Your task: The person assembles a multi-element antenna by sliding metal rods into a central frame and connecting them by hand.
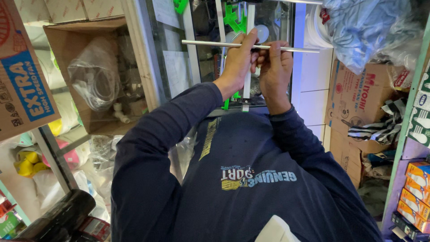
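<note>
— What do the hands hold?
— Both grip a thin metal rod [251, 46], held level at chest height before a glass-fronted counter [172, 67]. The left hand [239, 60] clasps its middle; the right hand [274, 67] pinches it just beside.
— And nearby?
— A white upright strip [247, 85] with green plastic pieces [233, 20], and cardboard boxes [358, 96] to the right.

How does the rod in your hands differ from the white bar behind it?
The rod is thin, round and silvery; the white bar is wider and flat-looking. The rod lies level across the view; the bar stands upright. Both hands, left and right, grip the rod, while the bar runs down behind them, its lower end fixed in a green bracket. Both are long and straight.
</note>
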